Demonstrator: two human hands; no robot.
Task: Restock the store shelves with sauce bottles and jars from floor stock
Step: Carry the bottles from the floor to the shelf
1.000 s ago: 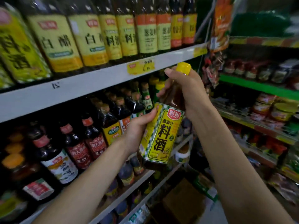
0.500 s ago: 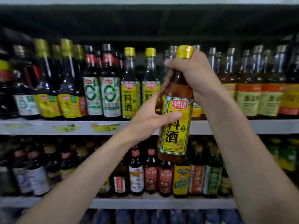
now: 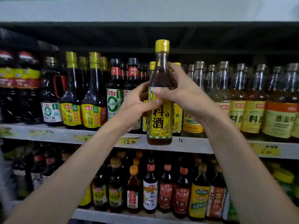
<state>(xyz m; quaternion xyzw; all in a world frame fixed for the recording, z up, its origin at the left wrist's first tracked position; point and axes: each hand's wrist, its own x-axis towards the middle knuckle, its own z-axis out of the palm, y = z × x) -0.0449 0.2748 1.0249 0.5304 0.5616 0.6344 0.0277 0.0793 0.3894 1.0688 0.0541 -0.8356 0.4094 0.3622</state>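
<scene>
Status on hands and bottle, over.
Left hand and right hand grip yellow-capped bottle. Upright, not yet on shelf. Same-label bottles crowd behind it.

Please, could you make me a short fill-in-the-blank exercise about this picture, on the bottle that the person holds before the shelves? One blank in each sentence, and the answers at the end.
1. The cap of the held bottle is ____ in colour.
2. The number of hands that grip it is ____: the left hand and the right hand.
3. The handwritten tag on the shelf edge, just left of the bottle's base, reads ____.

Missing words: yellow; two; 12.00
</scene>
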